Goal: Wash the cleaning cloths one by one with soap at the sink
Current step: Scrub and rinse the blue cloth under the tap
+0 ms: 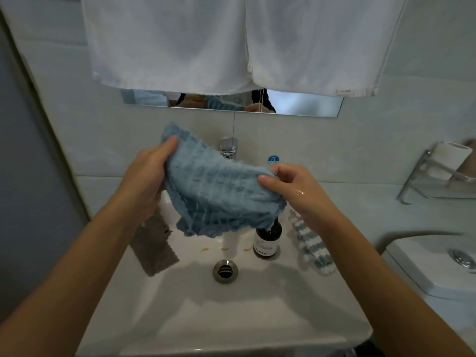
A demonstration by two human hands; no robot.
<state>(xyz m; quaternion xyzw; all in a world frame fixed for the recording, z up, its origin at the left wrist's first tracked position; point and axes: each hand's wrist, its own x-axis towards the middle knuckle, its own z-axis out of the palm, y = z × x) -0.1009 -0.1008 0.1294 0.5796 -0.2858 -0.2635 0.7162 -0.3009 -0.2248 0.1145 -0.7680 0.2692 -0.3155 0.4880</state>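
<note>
**Blue cloth held over the sink**

Below my hands, the white sink [180,313] is holding a drain [225,271] and a dark soap bottle [268,240]. I am lifting one blue cloth [216,191] above it, my left hand [144,181] gripping its left end, my right hand [298,189] pinching its right edge. One grey cloth [154,248] is lying under my left wrist, one striped cloth [311,243] under my right. Beyond the hands, one tap [228,146] is standing.
</note>
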